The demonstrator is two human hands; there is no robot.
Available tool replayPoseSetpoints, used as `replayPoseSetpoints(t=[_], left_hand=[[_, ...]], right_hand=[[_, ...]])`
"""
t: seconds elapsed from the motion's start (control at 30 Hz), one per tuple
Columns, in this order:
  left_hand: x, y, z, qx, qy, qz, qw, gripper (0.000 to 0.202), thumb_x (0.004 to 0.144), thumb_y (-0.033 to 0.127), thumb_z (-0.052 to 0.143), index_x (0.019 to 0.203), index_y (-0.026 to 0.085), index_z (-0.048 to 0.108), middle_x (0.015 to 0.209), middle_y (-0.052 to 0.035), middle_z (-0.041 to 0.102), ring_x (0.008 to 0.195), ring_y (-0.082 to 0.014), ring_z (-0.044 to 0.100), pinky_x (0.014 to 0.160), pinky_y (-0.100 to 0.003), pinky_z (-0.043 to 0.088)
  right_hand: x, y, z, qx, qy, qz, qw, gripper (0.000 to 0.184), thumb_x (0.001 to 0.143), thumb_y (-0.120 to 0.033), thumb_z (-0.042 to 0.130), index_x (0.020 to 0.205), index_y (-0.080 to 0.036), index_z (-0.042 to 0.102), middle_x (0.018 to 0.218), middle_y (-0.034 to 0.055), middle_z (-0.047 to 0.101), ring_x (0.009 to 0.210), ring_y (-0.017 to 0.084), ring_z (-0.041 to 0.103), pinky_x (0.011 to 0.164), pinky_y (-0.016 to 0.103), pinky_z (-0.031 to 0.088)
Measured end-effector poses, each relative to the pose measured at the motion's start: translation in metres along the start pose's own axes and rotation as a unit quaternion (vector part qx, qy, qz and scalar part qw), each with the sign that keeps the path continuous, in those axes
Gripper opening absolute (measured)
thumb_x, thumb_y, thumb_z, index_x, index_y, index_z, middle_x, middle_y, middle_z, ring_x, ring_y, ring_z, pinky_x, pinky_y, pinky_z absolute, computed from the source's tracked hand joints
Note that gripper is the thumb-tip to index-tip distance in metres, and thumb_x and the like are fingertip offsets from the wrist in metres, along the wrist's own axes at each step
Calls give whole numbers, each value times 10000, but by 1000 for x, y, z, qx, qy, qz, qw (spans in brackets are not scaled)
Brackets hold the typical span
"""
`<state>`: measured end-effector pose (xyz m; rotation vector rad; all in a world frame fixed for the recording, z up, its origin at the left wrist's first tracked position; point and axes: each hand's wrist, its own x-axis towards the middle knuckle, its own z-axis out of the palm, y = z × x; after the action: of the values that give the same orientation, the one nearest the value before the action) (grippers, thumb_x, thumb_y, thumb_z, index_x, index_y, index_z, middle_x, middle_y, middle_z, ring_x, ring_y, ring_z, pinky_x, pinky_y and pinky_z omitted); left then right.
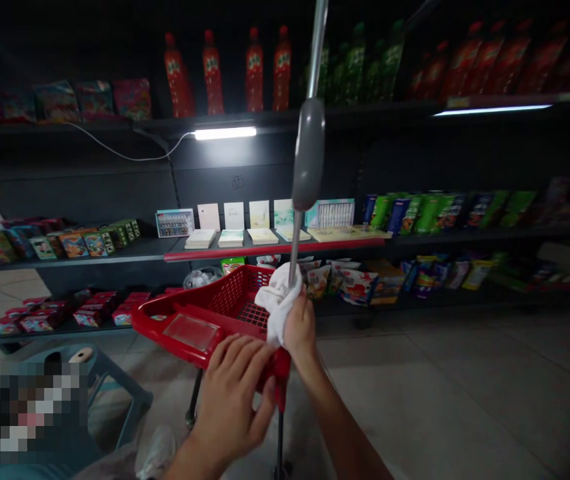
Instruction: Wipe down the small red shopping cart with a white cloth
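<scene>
My right hand (301, 328) is closed around a bunched white cloth (279, 300), which is wrapped about a slim metal pole (295, 243). The pole rises nearly upright and has a thick grey plastic sleeve (309, 153) higher up; its lower part is hidden behind the cloth and hand. My left hand (237, 393) lies over the handle end of a small red shopping cart (185, 357), fingers curled over its edge and thumb on the near side. The cart has a perforated basket and a clear panel near its handle.
Dark shelves (129, 250) with bottles, books, boxes and snack bags stretch across the front. A lamp tube (225, 133) glows under the top shelf. At lower left stands a blue-grey plastic stool (119, 390), partly behind a blurred patch. Tiled floor (445, 400) extends to the right.
</scene>
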<state>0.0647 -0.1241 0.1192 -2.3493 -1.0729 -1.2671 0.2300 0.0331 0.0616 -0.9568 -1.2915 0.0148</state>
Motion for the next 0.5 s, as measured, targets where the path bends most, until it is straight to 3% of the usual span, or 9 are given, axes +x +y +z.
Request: replayPoseSetpoints(t=[0.07, 0.13, 0.27, 0.4, 0.5], left_hand=[[-6, -1, 14, 21, 73, 9, 997, 257, 879, 207, 569, 1095, 292, 677, 854, -54, 758, 770, -262, 675, 870, -504, 464], [-12, -13, 20, 34, 124, 27, 991, 183, 866, 166, 542, 944, 278, 664, 721, -24, 719, 653, -230, 632, 756, -463, 423], [-22, -46, 12, 36, 151, 47, 987, 188, 865, 119, 498, 840, 241, 639, 678, -9, 709, 623, -201, 620, 733, -438, 388], [-27, -75, -1, 22, 176, 75, 981, 208, 884, 150, 484, 775, 230, 642, 647, -10, 694, 603, -194, 614, 749, -429, 418], [-33, -97, -6, 2, 183, 65, 981, 282, 935, 227, 464, 736, 236, 664, 634, -10, 685, 644, -204, 638, 839, -450, 472]], right_hand=[[-9, -9, 9, -1, -30, 10, 1000, 514, 1054, -379, 286, 1450, -179, 546, 979, 164, 729, 918, 306, 697, 805, 407, 567], [-18, -18, 15, 5, -77, 36, 996, 515, 1059, -364, 268, 1464, -194, 538, 1004, 158, 730, 914, 295, 699, 780, 391, 576], [-34, -28, 22, 48, -145, 47, 987, 477, 1063, -348, 286, 1409, -217, 585, 1019, 139, 722, 947, 278, 694, 824, 396, 603], [-50, -31, 28, 74, -208, -2, 975, 443, 1051, -398, 374, 1350, -201, 634, 993, 154, 708, 971, 313, 669, 872, 459, 608], [-60, -39, 33, 85, -241, -37, 966, 419, 1062, -398, 361, 1253, -208, 683, 950, 147, 707, 909, 302, 663, 842, 442, 609]])
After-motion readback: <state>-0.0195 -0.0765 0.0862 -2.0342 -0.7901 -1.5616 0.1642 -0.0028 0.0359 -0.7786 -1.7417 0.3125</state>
